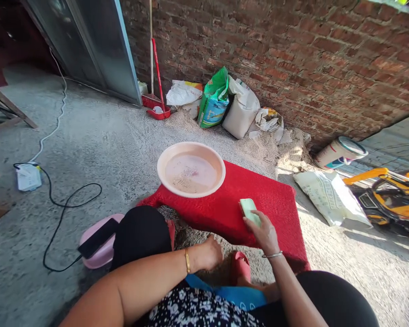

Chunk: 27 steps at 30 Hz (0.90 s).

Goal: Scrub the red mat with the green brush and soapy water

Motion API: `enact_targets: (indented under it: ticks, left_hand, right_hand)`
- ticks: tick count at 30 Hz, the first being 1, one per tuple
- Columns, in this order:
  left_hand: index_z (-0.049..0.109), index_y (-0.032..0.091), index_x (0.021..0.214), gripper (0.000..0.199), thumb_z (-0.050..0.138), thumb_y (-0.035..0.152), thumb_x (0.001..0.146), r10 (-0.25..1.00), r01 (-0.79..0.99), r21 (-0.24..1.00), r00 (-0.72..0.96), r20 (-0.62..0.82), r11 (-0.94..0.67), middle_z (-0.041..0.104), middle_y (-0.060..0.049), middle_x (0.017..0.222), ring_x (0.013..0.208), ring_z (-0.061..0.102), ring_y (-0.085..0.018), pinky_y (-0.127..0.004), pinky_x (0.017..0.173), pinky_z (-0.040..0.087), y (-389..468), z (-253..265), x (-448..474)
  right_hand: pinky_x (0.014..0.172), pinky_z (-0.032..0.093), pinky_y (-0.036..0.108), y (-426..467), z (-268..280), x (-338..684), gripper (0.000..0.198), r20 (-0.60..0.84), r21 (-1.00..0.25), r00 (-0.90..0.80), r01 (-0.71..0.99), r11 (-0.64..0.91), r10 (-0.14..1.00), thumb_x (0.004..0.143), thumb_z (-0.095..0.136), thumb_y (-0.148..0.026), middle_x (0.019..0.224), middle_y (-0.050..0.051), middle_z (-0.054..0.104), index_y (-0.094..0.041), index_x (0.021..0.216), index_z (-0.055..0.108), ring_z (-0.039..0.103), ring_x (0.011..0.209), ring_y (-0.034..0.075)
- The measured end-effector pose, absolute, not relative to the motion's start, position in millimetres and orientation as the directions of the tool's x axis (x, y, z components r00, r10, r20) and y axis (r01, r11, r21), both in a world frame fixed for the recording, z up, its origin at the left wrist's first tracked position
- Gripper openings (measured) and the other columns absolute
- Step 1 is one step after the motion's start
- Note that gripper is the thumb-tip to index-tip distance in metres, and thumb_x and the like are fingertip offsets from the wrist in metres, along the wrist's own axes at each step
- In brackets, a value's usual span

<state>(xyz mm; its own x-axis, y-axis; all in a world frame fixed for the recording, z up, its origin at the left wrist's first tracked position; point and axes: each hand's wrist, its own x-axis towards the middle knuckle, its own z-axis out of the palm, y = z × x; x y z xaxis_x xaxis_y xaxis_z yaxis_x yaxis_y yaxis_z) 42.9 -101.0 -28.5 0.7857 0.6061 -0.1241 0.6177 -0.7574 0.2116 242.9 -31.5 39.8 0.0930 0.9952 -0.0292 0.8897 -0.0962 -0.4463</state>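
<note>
floral black-and-white fabric [201, 311] lies nearest, between two black-clad knees [143, 231]. just beyond, the left hand [209, 254] is curled into a loose fist near the close edge of a red cloth [269, 195]; whether it encloses anything cannot be told. to its right, the right hand [264, 231] grips a pale green block [248, 208] by its near end, low at the middle of the cloth. cloth spreads to the left, right and far side of the block, its right edge dropping towards the floor. a round basin [191, 194] takes up the far left end, its rim reaching past the cloth's far edge. rough grey concrete [105, 150] stretches wide at the left, and a narrower strip divides the cloth from filled sacks [241, 111] along the far brick wall [276, 50]. the cloth looks plush, sagging unevenly at its near edge; the block is oblong with rounded corners; the smooth, peach-coloured basin holds cloudy water [191, 170] with dark specks.
</note>
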Motion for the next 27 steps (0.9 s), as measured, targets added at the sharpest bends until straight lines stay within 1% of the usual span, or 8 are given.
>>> enact_targets:
  ticks: [3,7,9,13,15,18,24,27]
  left_hand:
    - [0.073,0.015,0.083,0.015,0.060,0.015,0.076,0.598,0.648,0.192,0.758,-0.261,-0.737,0.072,-0.016,0.093,0.086,0.065,-0.028,-0.045,0.082,0.045,-86.8,-31.5,38.5]
    - [0.073,0.016,0.096,0.025,0.055,0.016,0.079,0.617,0.661,0.243,0.750,-0.237,-0.710,0.069,-0.017,0.111,0.103,0.063,-0.031,-0.048,0.090,0.043,-80.8,-29.0,38.3]
    - [0.073,0.016,0.093,0.023,0.059,0.016,0.075,0.627,0.675,0.266,0.738,-0.249,-0.688,0.069,-0.017,0.109,0.098,0.064,-0.031,-0.047,0.089,0.043,-81.8,-31.5,40.8]
    - [0.073,0.017,0.082,0.016,0.062,0.017,0.070,0.626,0.685,0.287,0.728,-0.279,-0.669,0.072,-0.017,0.095,0.086,0.066,-0.029,-0.047,0.082,0.045,-81.1,-37.8,45.7]
    - [0.073,0.018,0.084,0.018,0.060,0.017,0.072,0.622,0.684,0.293,0.729,-0.284,-0.668,0.072,-0.016,0.096,0.087,0.066,-0.029,-0.048,0.083,0.045,-79.9,-38.3,44.7]
    - [0.072,0.017,0.093,0.024,0.056,0.017,0.076,0.610,0.678,0.282,0.734,-0.297,-0.678,0.070,-0.016,0.105,0.095,0.065,-0.030,-0.048,0.086,0.045,-79.3,-34.8,38.8]
    - [0.069,0.015,0.108,0.033,0.051,0.016,0.081,0.609,0.687,0.218,0.720,-0.332,-0.693,0.066,-0.017,0.116,0.106,0.062,-0.029,-0.046,0.091,0.044,-74.8,-26.7,28.8]
    - [0.070,0.014,0.105,0.032,0.054,0.015,0.078,0.613,0.697,0.201,0.708,-0.352,-0.689,0.067,-0.019,0.114,0.102,0.063,-0.030,-0.047,0.089,0.045,-71.0,-28.4,34.2]
  right_hand:
    - [0.069,0.045,0.028,-40.7,46.5,171.0,0.046,-0.013,-0.304,-0.121,0.946,0.111,0.993,0.082,0.054,-0.058,0.106,0.005,0.061,-0.029,0.117,0.060,0.063,0.088,0.021]
    - [0.069,0.044,0.026,-38.3,53.8,128.0,0.044,-0.029,-0.180,-0.291,0.943,0.281,0.956,0.082,0.057,-0.056,0.105,0.003,0.060,-0.033,0.119,0.058,0.063,0.092,0.020]
    - [0.069,0.045,0.027,-35.8,58.1,140.5,0.044,-0.065,-0.131,-0.216,0.970,0.206,0.974,0.083,0.056,-0.056,0.108,0.003,0.060,-0.033,0.121,0.057,0.064,0.092,0.021]
    - [0.072,0.047,0.035,-35.5,71.3,194.0,0.048,-0.141,-0.042,0.126,0.990,-0.133,0.982,0.084,0.050,-0.061,0.113,0.006,0.059,-0.033,0.122,0.056,0.065,0.089,0.026]
    - [0.074,0.047,0.038,-37.6,77.1,206.3,0.051,-0.136,-0.037,0.223,0.973,-0.229,0.965,0.084,0.048,-0.064,0.111,0.008,0.060,-0.031,0.122,0.056,0.065,0.091,0.028]
    - [0.074,0.047,0.036,-40.5,78.2,184.6,0.051,-0.104,-0.075,0.192,0.977,-0.200,0.976,0.084,0.048,-0.065,0.108,0.008,0.061,-0.031,0.121,0.055,0.065,0.091,0.027]
    - [0.069,0.046,0.031,-29.8,64.8,110.6,0.049,-0.089,-0.109,-0.064,0.993,0.054,0.994,0.083,0.051,-0.063,0.105,0.005,0.060,-0.033,0.121,0.056,0.066,0.084,0.022]
    - [0.070,0.046,0.032,-25.7,64.5,140.0,0.049,-0.092,-0.068,0.031,0.997,-0.037,0.995,0.083,0.051,-0.062,0.107,0.007,0.059,-0.032,0.122,0.056,0.066,0.086,0.023]
